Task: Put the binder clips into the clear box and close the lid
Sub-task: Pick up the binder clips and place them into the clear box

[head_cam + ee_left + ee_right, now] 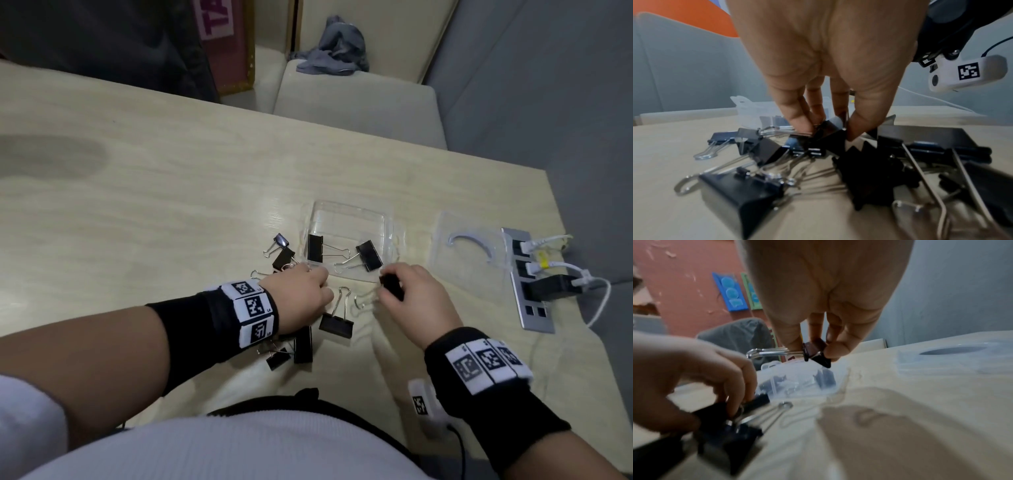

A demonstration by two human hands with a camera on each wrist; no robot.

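Binder clips (337,323) lie scattered on the wooden table (171,192), most of them in a loose heap on the near-left side of the clear box (349,236); two black clips (369,255) already rest inside the box, whose lid (469,246) lies detached to its right, beside a power strip (529,281).

The right hand (416,298) pinches one black clip (816,353) between thumb and fingertips, lifted off the table with its wire handles pointing left, roughly parallel to the near wall of the box. This clip hangs just in front of the box's near right corner, so the opening lies directly ahead of the hand and slightly left; a short forward carry over the near rim appears to be all that separates it from release.

The left hand (301,298) reaches down into the heap, thumb and fingers closed on the body of another clip (828,129). The box stands beyond and to the right of this hand.

Of the two hands, the right is judged nearer the opening and better placed to deposit first. The lid lies on the right hand's side, well apart from the left, and closing is not yet possible while clips remain outside.
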